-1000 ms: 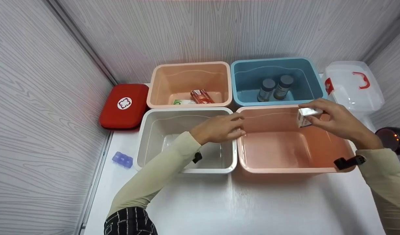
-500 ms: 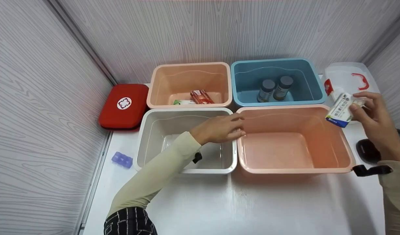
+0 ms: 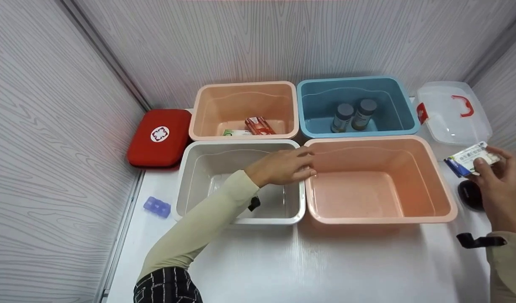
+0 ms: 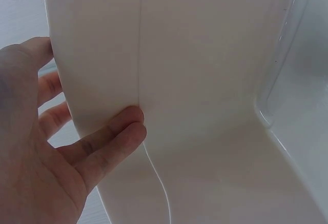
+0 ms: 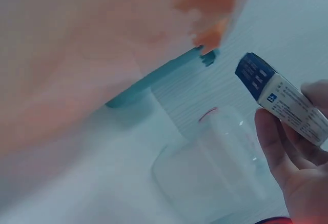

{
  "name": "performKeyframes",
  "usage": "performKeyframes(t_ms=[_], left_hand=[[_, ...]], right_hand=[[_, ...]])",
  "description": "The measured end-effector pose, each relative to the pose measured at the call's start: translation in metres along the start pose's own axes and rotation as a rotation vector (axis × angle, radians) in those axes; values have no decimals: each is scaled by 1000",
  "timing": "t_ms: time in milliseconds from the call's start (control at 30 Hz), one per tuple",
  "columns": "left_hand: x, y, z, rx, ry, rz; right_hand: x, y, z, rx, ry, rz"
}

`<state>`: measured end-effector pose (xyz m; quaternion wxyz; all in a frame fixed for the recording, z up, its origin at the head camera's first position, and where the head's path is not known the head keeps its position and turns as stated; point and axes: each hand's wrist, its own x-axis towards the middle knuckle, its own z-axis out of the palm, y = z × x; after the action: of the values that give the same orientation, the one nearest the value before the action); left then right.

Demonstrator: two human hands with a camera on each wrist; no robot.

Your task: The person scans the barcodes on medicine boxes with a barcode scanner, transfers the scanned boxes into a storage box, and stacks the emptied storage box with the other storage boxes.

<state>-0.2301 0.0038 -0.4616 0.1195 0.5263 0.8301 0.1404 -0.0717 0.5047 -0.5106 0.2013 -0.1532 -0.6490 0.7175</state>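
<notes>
My right hand (image 3: 503, 191) pinches a small white and blue medicine box (image 3: 468, 160) beyond the right side of the large pink bin (image 3: 382, 220). In the right wrist view the blue end of the medicine box (image 5: 254, 75) points away from the fingers. My left hand (image 3: 283, 165) grips the right rim of the white bin (image 3: 245, 220), where it meets the pink bin. In the left wrist view, two fingertips (image 4: 134, 115) press on one face of the bin wall and other fingers show behind it.
At the back, an orange bin (image 3: 224, 99) holds red and green-white boxes; a blue bin (image 3: 321, 113) holds two dark-capped bottles (image 3: 342, 118). A clear case (image 3: 451, 113) and a black object (image 3: 470, 195) lie right. Left are a red first-aid case (image 3: 160, 139) and purple pill organizer (image 3: 158, 206).
My right hand has carried the medicine box from above the pink bin to its right and then lower, toward the black object. The left hand has stayed on the rim.
</notes>
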Motion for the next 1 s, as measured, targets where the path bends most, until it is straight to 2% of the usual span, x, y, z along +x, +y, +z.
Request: performKeyframes(t_ms=[133,267,300,467,667,767,833,1000], left_hand=[[0,1,0,-10,-5,-13],[1,1,-1,-18,-10,-23],[1,1,-1,-20,-11,-25],[2,0,0,-24,-8,-26],[2,-1,0,-16,-16,-34],[2,0,0,-18,-29,-44],[2,0,-1,-19,-37,-51],[1,2,-1,-10,-44,-57]], right_hand=[[-7,17,0,147,77,68],[-12,31,-1,362,146,144],[-13,33,-1,388,168,166],[-15,43,1,421,273,258],[-20,52,0,525,292,277],[-19,51,0,504,299,279],[-16,46,1,452,300,279],[-6,23,5,298,259,187]])
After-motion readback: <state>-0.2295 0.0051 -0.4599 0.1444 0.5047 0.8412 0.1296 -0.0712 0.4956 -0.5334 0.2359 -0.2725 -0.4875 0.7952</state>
